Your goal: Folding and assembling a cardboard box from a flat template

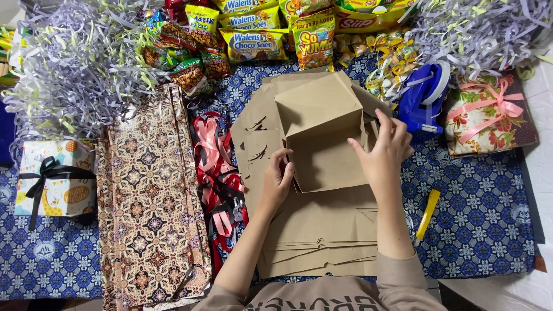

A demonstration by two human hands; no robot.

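A brown cardboard box stands partly folded up on a stack of flat brown cardboard sheets in the middle. My left hand grips the box's lower left edge. Gripping its right side wall is my right hand, fingers curled over the top. The box's upper flap tilts toward the snacks at the back.
Patterned batik paper and a heap of pink, red and black ribbons lie to the left. Snack packets and shredded paper fill the back. A blue tape dispenser, wrapped gifts and a yellow cutter lie around.
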